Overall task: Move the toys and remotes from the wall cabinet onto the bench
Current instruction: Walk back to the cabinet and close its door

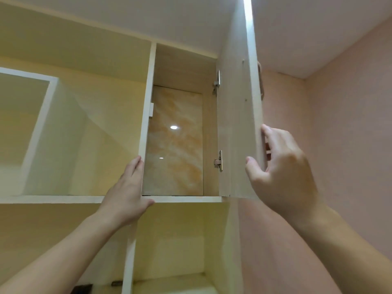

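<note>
Small dark items (pixel 82 288) on lower shelf (pixel 169 282), below left hand (pixel 129 187), unidentifiable. Left hand flat, fingers straight, against divider (pixel 146 115). Upper compartment (pixel 176 141) between hands: no toys, remotes seen. Open door (pixel 237 124) edge gripped by right hand (pixel 280 166). Pink wall (pixel 343 134) right. No counter in view.

Wall cabinet (pixel 184 66), viewed from below. The top face of the upper shelf board (pixel 186 199) is hidden. Door (pixel 237 124) stands open at right. Lower shelf (pixel 169 282): dark object (pixel 83 289) and smaller dark piece (pixel 116 283) lie left of the divider (pixel 129 262); neither identifiable.
</note>
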